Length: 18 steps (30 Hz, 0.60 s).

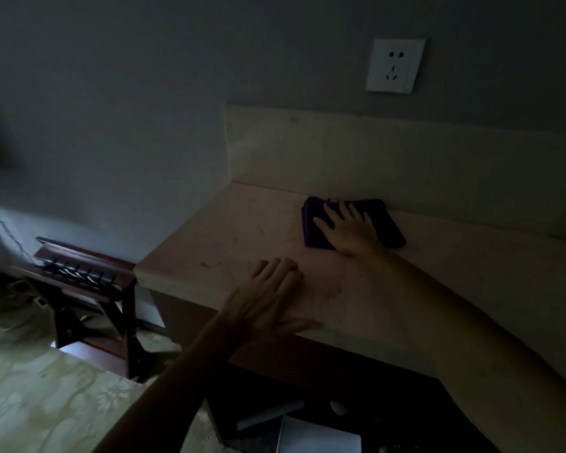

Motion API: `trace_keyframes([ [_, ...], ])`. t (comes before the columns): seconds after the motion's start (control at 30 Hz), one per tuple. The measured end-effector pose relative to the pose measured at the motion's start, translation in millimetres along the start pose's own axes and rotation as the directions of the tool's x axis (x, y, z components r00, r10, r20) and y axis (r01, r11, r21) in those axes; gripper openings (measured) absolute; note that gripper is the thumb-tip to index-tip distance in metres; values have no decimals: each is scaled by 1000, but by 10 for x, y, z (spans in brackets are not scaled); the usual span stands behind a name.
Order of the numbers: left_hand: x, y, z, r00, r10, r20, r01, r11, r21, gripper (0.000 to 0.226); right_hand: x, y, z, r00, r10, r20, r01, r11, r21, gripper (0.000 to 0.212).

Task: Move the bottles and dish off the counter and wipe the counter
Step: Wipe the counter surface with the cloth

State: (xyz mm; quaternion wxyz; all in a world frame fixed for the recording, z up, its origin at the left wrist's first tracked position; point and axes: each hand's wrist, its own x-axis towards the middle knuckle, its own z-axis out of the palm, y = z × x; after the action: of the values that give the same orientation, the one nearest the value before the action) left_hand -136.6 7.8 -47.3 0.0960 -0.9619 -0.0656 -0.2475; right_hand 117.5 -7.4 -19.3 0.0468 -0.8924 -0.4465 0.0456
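Observation:
The room is dim. A folded purple cloth (383, 220) lies on the pale counter (229, 237), near the back wall. My right hand (347, 228) lies flat on top of the cloth with its fingers spread. Palm down, my left hand (268, 299) rests on the counter's front edge, fingers together and nothing in it. No bottle or dish shows on the counter. Small reddish marks dot the surface near the left corner.
A white wall socket (395, 65) sits above the pale backsplash (406, 158). A dark wooden folding rack (85, 276) stands on the floor left of the counter. Below the counter is a dark open space with a white sheet (317, 436) and other dim items.

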Motion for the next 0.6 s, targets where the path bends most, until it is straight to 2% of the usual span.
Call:
trace_keyframes([
  [0.13, -59, -65, -74, 999, 34, -4, -34, 999, -25, 65, -654, -103, 64, 998, -61, -25, 61, 998, -3, 72],
  [0.23, -240, -280, -116, 999, -18, -38, 16, 998, -64, 56, -1262, -279, 164, 991, -117, -57, 117, 993, -6, 73],
  [0.33, -527, -640, -113, 998, -25, -52, 25, 1000, -8, 52, -1642, -543, 218, 991, -122, -53, 122, 993, -2, 76],
  [0.47, -853, -1162, -87, 998, -17, -67, 19, 999, 27, 45, -1659, -826, 265, 997, -55, -62, 55, 998, -6, 74],
  [0.6, -937, -1383, 21, 989, 78, -123, -79, 997, -4, 32, -1328, -1014, 249, 998, -42, -40, 41, 999, -14, 73],
])
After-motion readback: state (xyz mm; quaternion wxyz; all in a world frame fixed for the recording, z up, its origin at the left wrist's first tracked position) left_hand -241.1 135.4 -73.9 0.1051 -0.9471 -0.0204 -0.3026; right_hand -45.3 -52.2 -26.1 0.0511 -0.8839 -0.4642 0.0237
